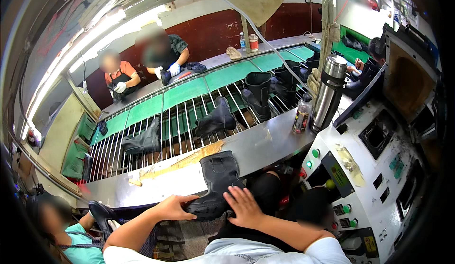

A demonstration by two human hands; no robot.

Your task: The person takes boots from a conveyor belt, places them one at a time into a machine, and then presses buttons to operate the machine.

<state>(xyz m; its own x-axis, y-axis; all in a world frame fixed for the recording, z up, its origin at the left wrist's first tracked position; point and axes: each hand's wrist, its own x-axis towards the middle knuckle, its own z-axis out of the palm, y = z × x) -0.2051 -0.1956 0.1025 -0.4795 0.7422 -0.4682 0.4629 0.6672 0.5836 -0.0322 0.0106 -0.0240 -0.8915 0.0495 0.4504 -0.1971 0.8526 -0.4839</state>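
A black boot [215, 181] lies on the steel worktop [265, 145] right in front of me, shaft pointing away, sole toward me. My left hand [173, 207] grips the toe end of its sole. Beside it, my right hand [244, 206] rests flat on the heel end, fingers spread. Both forearms come in from the lower edge.
Several more black boots [215, 119] ride a rod conveyor with green belts [185, 93] beyond. A steel flask [329, 91] and a small bottle [301, 114] stand at right beside a control panel [350, 178]. Two people work across the line; another sits at lower left.
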